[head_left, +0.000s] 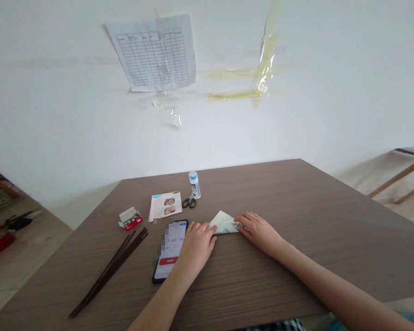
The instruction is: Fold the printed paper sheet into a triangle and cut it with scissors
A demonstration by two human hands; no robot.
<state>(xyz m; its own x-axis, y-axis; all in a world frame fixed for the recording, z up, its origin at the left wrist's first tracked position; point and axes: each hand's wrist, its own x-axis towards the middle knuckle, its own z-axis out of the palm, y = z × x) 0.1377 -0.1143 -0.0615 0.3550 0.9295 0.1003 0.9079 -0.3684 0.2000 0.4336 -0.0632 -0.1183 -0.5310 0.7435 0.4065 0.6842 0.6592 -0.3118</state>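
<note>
Plain workroom; taped wall chart (155,53)

A brown table (296,207) is set before a white wall (55,115), on which a chart (153,53) is taped.

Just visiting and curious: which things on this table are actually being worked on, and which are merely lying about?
In hand: folded paper, touched at its ends by the left hand and right hand.

Lying about: phone, dark sticks, small red box, leaflet, scissors, glue stick.
</note>
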